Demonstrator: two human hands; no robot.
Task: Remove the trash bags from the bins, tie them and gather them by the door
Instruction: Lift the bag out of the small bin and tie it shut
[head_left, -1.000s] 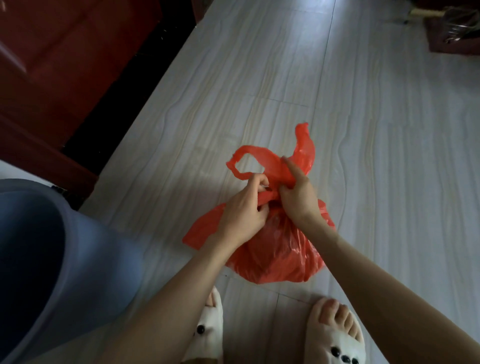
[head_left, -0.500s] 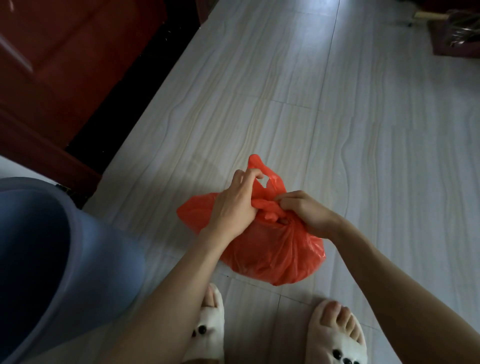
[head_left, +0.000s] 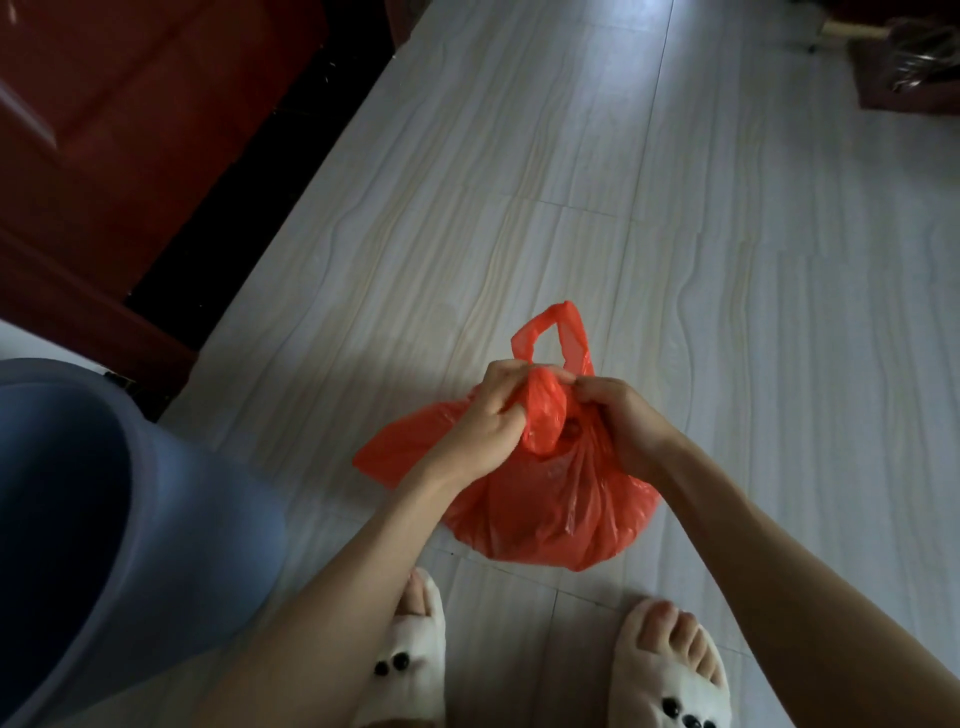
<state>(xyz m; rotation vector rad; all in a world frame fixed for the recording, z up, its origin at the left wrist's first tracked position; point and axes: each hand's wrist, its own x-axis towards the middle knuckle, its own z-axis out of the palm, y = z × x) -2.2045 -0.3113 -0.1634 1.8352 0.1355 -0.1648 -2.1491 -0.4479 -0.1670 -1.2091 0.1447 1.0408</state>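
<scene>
Handle loop risen; fingers (head_left: 506, 376) pinch bag (head_left: 550, 499) neck.

the bin (head_left: 104, 519) runs off the left and bottom edges. the bag (head_left: 545, 509) hides its contents, and the left hand (head_left: 483, 421) covers part of its neck. both slippers (head_left: 410, 670) are cut by the bottom edge. dark clutter (head_left: 914, 57) at top right is too dim to tell.

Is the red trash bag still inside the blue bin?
No, the red trash bag sits on the floor tiles, beside the blue bin, gripped by both hands.
</scene>
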